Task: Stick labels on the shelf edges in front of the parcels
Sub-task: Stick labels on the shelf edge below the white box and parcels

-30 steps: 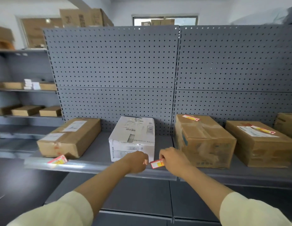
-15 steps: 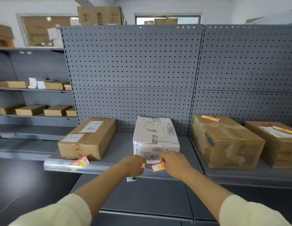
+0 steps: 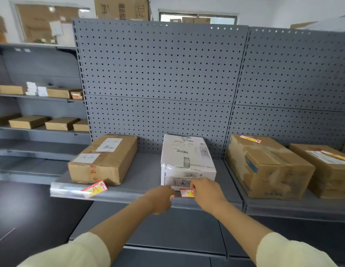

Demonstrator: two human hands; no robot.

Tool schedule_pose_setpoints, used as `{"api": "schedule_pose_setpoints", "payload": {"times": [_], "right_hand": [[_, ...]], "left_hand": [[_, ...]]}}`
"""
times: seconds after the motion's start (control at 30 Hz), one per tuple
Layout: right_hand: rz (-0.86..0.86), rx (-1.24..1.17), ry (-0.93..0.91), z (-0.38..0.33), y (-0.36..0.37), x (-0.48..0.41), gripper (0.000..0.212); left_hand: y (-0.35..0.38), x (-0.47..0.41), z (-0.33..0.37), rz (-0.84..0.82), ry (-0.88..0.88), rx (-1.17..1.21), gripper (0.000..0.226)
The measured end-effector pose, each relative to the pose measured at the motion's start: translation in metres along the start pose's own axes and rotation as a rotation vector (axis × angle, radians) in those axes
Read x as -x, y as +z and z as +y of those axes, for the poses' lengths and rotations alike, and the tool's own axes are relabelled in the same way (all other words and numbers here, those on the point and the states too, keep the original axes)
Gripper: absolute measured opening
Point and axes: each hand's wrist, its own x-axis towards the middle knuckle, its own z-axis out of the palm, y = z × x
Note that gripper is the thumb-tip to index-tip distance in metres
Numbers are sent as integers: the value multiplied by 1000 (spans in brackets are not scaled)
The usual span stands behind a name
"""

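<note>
A red-and-white label (image 3: 186, 193) lies against the grey shelf edge (image 3: 129, 195), right in front of the white parcel (image 3: 185, 158). My right hand (image 3: 206, 191) pinches the label's right end. My left hand (image 3: 161, 197) is closed at the label's left end, fingertips touching the edge. Another red label (image 3: 94, 188) marked "A" sits on the clear strip of the shelf edge, in front of the brown parcel (image 3: 104, 158) on the left. Two brown parcels (image 3: 268, 166) (image 3: 329, 168) on the right carry loose labels on top.
A grey pegboard back panel (image 3: 158, 83) rises behind the parcels. Further shelves at the left (image 3: 38, 130) hold several small brown boxes. Cardboard cartons (image 3: 121, 8) stand on top of the unit. A dark lower shelf (image 3: 167, 228) lies under my forearms.
The view has shifted left, so the white parcel now sits centred. Both hands carried the label from in front of the gap down onto the shelf edge before the white parcel.
</note>
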Motion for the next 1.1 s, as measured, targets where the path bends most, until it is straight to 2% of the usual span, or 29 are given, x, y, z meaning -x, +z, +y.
{"api": "schedule_pose_setpoints", "payload": {"times": [0.13,0.57,0.77,1.1], "right_hand": [[49,19,33,2,2,2,27],[45,-13,0,5,15,2,21],[50,-26,-26,2,18,-7,24],[29,2,-132,-9,35,-12,19]], "left_hand": [[6,-3,-2,-8,7,-27,42],[10,-8,0,21,-1,-36,37],[9,-11,0,-8,-12,20,50],[10,-5,-4,-26,-29,91,55]]}}
